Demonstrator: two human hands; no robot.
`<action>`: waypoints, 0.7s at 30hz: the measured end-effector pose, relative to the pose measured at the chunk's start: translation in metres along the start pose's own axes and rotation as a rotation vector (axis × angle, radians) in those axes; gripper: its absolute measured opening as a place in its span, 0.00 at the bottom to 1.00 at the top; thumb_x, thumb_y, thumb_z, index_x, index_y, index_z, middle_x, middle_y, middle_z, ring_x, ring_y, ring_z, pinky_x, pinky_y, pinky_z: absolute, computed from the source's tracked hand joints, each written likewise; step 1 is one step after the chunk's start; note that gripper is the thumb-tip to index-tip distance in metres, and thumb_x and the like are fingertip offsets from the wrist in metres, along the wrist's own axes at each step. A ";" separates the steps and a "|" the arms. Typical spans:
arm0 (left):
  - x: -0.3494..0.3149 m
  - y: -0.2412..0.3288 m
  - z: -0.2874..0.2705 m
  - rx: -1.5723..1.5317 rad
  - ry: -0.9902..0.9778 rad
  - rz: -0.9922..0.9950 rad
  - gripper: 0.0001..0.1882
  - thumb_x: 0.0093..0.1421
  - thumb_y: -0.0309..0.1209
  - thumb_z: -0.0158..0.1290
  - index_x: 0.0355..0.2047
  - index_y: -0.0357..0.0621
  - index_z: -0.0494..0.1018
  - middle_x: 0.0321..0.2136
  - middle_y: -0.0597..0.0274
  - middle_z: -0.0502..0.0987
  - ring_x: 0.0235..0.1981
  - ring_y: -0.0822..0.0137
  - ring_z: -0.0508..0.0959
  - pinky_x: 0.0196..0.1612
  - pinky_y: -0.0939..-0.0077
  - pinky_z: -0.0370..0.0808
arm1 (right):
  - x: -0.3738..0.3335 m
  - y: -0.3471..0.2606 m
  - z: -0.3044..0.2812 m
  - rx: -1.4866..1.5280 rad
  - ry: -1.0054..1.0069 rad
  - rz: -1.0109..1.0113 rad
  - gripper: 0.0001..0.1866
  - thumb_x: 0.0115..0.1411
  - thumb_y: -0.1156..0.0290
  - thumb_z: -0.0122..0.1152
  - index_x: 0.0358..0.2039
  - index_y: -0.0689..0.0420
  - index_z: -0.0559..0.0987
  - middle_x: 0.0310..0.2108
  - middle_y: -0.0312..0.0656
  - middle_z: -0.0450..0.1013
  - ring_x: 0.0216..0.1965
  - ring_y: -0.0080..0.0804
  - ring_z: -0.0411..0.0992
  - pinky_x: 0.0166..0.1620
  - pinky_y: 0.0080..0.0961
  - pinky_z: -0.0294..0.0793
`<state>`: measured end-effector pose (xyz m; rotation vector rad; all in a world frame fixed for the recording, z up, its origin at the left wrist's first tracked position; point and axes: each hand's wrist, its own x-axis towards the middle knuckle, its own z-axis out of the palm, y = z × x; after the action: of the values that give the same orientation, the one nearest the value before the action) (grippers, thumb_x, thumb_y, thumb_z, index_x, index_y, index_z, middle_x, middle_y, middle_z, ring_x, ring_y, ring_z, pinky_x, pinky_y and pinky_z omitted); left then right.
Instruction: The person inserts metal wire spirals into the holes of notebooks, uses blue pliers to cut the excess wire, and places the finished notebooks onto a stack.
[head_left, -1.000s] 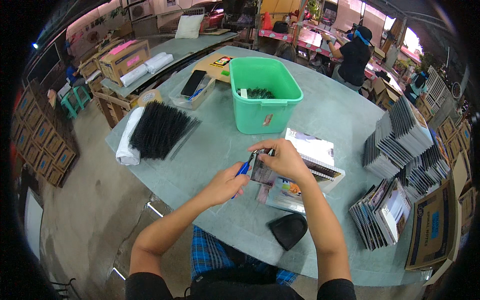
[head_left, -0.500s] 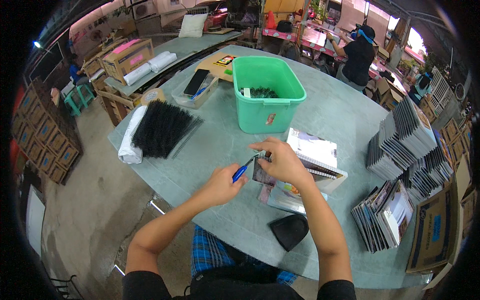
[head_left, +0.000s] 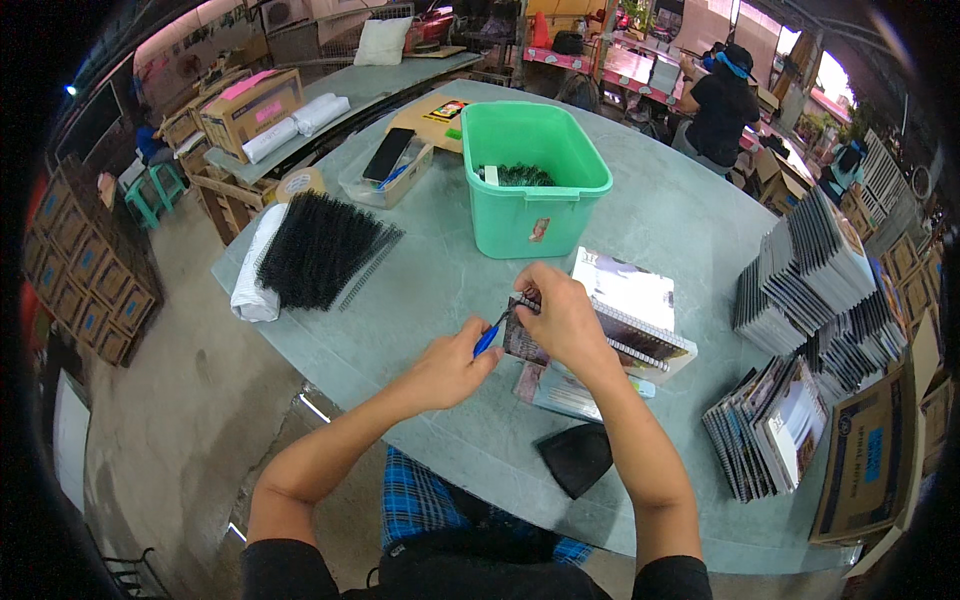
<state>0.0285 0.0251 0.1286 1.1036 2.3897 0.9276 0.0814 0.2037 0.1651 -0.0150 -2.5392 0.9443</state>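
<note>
- Centre of the frame: the left hand [head_left: 455,370] is closed around the blue handle of a pliers-like tool [head_left: 486,341], its dark tip pointing up and right toward the other hand
- Just right of it, the right hand [head_left: 562,315] has its fingers bent and drawn close together at the upper edge of a dark-covered notebook [head_left: 522,344] — the exact pinch is too small to tell
- Right of centre, beside the right hand: a white-topped pile of spiral notebooks [head_left: 632,288] on the grey-green tabletop [head_left: 680,220]
- Upper centre: a green bin [head_left: 535,225] with black coils [head_left: 525,177] inside
- Left of centre: a heap of black spiral coils [head_left: 318,250] against a white roll [head_left: 256,280]
- Lower centre: a black pouch [head_left: 576,460] near the right forearm
- Right side: stacked notebooks [head_left: 805,265] — below them, an open cardboard box [head_left: 862,460]
</note>
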 end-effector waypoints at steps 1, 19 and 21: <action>-0.002 -0.001 -0.002 -0.247 -0.092 -0.079 0.24 0.62 0.43 0.45 0.53 0.41 0.60 0.32 0.56 0.72 0.31 0.64 0.77 0.32 0.71 0.73 | 0.001 -0.002 -0.005 0.035 -0.031 0.015 0.15 0.44 0.78 0.65 0.33 0.62 0.72 0.27 0.46 0.73 0.31 0.38 0.74 0.35 0.31 0.72; -0.001 -0.112 0.042 0.442 0.271 0.092 0.28 0.54 0.47 0.52 0.48 0.39 0.66 0.41 0.47 0.70 0.43 0.49 0.68 0.46 0.57 0.63 | -0.095 0.008 -0.034 -0.776 0.203 -0.170 0.29 0.51 0.60 0.58 0.54 0.55 0.67 0.57 0.48 0.60 0.60 0.43 0.56 0.55 0.39 0.62; 0.011 -0.109 0.054 0.489 0.334 0.165 0.28 0.54 0.46 0.52 0.48 0.39 0.66 0.40 0.49 0.69 0.44 0.49 0.66 0.47 0.57 0.61 | -0.114 0.034 -0.026 -0.783 0.350 -0.393 0.24 0.51 0.66 0.56 0.50 0.54 0.71 0.54 0.44 0.65 0.57 0.41 0.61 0.53 0.37 0.64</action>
<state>-0.0082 0.0036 0.0138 1.4299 2.9386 0.6260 0.1908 0.2281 0.1172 0.0758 -2.2901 -0.2100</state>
